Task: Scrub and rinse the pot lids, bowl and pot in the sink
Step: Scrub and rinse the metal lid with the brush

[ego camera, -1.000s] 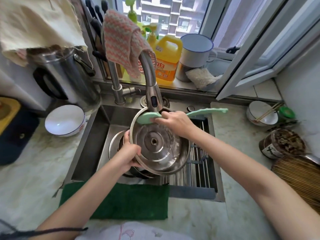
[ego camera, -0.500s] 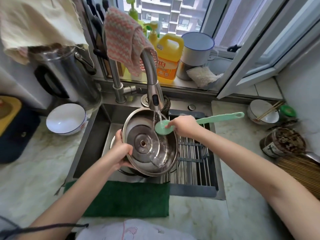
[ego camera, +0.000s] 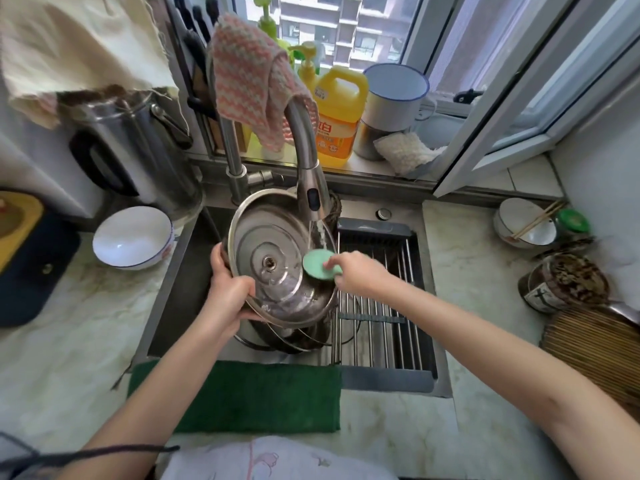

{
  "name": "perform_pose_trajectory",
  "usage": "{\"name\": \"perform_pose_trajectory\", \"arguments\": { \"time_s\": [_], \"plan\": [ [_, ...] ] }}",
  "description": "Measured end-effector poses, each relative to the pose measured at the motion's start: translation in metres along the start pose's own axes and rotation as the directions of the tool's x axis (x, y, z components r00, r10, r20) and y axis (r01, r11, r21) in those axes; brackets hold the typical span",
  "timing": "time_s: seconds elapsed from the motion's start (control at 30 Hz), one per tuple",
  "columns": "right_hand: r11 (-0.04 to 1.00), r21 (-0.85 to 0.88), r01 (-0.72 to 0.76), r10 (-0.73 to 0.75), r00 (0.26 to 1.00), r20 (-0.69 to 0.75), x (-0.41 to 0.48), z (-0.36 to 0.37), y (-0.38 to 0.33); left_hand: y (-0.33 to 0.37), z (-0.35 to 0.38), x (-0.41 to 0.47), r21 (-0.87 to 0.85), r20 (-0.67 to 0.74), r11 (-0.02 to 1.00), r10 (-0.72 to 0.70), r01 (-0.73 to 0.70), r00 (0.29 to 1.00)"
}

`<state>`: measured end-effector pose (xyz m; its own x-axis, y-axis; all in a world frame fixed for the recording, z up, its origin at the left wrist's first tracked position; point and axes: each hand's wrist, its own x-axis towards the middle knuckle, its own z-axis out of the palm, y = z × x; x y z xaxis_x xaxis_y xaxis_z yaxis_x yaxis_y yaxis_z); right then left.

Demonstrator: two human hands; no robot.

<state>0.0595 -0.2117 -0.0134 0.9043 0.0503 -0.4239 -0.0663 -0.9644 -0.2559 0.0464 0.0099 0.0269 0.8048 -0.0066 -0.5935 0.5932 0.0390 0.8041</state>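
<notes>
My left hand grips the lower left rim of a steel pot lid, held tilted with its underside facing me over the sink. Water runs from the faucet onto the lid's right side. My right hand holds a green scrub brush by its head, pressed against the lid's right edge; the handle is hidden behind my hand. Below the lid, a dark pot and other steel ware sit in the sink, mostly hidden. A white bowl rests on the left counter.
A metal drain rack fills the sink's right half. A green mat lies at the front edge. Detergent bottle, mug and cloth stand on the sill. A steel kettle is left; bowl with chopsticks and jar right.
The lid has tipped further up toward the faucet, and my left hand shifted along its lower rim. My right hand moved the brush down onto the lid's right edge; the handle is out of sight.
</notes>
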Motion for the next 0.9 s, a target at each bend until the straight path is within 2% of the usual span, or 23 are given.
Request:
{"name": "perform_pose_trajectory", "arguments": {
  "time_s": [0.07, 0.13, 0.2, 0.27, 0.3, 0.33, 0.4, 0.47, 0.57, 0.63, 0.7, 0.77, 0.83, 0.9],
  "plan": [
    [0.959, 0.272, -0.076, 0.030, 0.985, 0.170, -0.010, 0.015, -0.010, -0.010, 0.002, 0.005, -0.055, -0.031, 0.998, 0.007, -0.009, 0.999],
    [0.922, 0.373, -0.101, 0.002, 0.966, 0.259, -0.018, 0.028, -0.017, -0.017, 0.003, 0.009, -0.086, -0.062, 0.996, -0.001, -0.005, 0.998],
    [0.960, 0.265, -0.093, 0.045, 0.982, 0.181, -0.017, 0.027, -0.017, -0.022, 0.003, 0.010, -0.085, -0.067, 0.996, 0.006, -0.012, 0.998],
    [0.986, 0.112, -0.121, 0.123, 0.992, -0.013, -0.016, 0.022, -0.012, -0.024, 0.006, 0.008, -0.087, -0.046, 0.996, 0.012, -0.016, 0.999],
    [0.983, 0.114, -0.141, 0.150, 0.986, -0.068, -0.015, 0.022, -0.010, -0.024, 0.007, 0.006, -0.092, -0.036, 0.996, 0.012, -0.015, 0.999],
    [0.974, 0.171, -0.149, 0.161, 0.985, -0.059, -0.014, 0.023, -0.008, -0.024, 0.008, 0.006, -0.095, -0.033, 0.995, 0.015, -0.018, 0.999],
    [0.933, 0.337, -0.128, 0.111, 0.991, 0.069, -0.014, 0.028, -0.011, -0.022, 0.008, 0.007, -0.099, -0.051, 0.994, 0.040, -0.044, 0.998],
    [0.908, 0.406, -0.107, 0.029, 0.981, 0.193, -0.016, 0.030, -0.010, -0.021, 0.007, 0.008, -0.085, -0.068, 0.993, 0.073, -0.078, 0.995],
    [0.870, 0.478, -0.121, -0.020, 0.960, 0.280, -0.019, 0.013, 0.000, -0.021, 0.009, 0.004, -0.089, -0.045, 0.991, 0.095, -0.099, 0.994],
    [0.800, 0.585, -0.135, -0.080, 0.942, 0.327, -0.024, 0.001, 0.006, -0.021, 0.010, 0.002, -0.118, -0.028, 0.988, 0.099, -0.102, 0.995],
    [0.784, 0.613, -0.095, -0.066, 0.970, 0.234, -0.031, -0.004, 0.011, -0.019, 0.010, 0.003, -0.145, -0.013, 0.984, 0.105, -0.105, 0.994],
    [0.839, 0.540, -0.070, 0.085, 0.996, -0.003, -0.033, -0.003, 0.018, -0.017, 0.010, 0.004, -0.172, -0.004, 0.979, 0.109, -0.108, 0.994],
    [0.808, 0.586, -0.063, 0.244, 0.941, -0.235, -0.036, 0.000, 0.024, -0.017, 0.010, 0.004, -0.170, 0.016, 0.979, 0.121, -0.116, 0.993],
    [0.672, 0.741, 0.008, 0.414, 0.826, -0.384, -0.037, 0.005, 0.028, -0.020, 0.011, 0.005, -0.153, 0.044, 0.980, 0.132, -0.123, 0.990]
  ]
}}
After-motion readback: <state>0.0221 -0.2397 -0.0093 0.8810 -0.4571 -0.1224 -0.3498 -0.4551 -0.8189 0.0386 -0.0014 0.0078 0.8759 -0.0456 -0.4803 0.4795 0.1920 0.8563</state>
